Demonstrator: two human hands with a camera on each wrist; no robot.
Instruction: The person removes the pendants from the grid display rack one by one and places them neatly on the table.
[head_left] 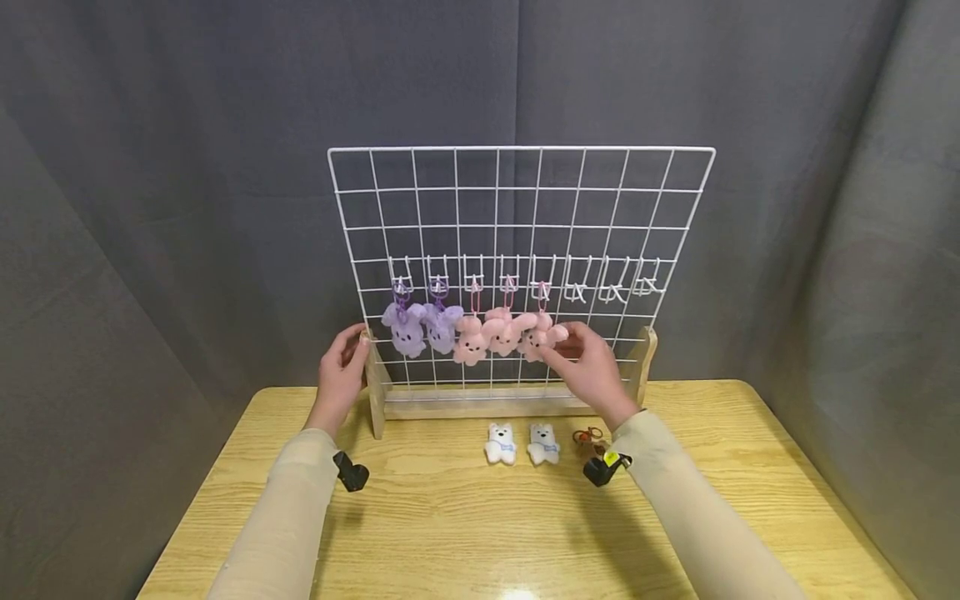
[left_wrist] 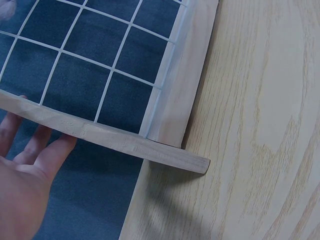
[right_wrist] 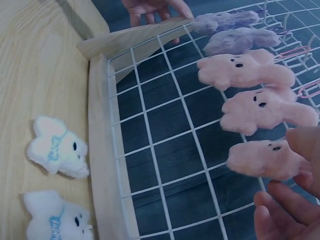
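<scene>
My right hand (head_left: pixel 591 367) holds the rightmost pink bunny plush keychain (right_wrist: pixel 265 159) by its side, thumb in front and fingers behind. That keychain hangs by a pink loop from a hook on the white wire grid rack (head_left: pixel 517 191). Left of it hang two more pink bunny plushes (head_left: pixel 471 342) and two purple ones (head_left: pixel 406 332), each on its own hook. At the rack's left end, my left hand (head_left: pixel 342 375) grips the wooden side post (left_wrist: pixel 100 131) of the stand, some fingertips hidden behind it.
Several bare white hooks (head_left: pixel 614 292) line the rack's right side. Two white bear plushes (head_left: pixel 500 444) lie on the wooden table (head_left: pixel 450 525) before the stand. Beside my right wrist lie brown and orange ring-like items (head_left: pixel 587 437), partly covered. Grey curtains (head_left: pixel 225 167) surround the table.
</scene>
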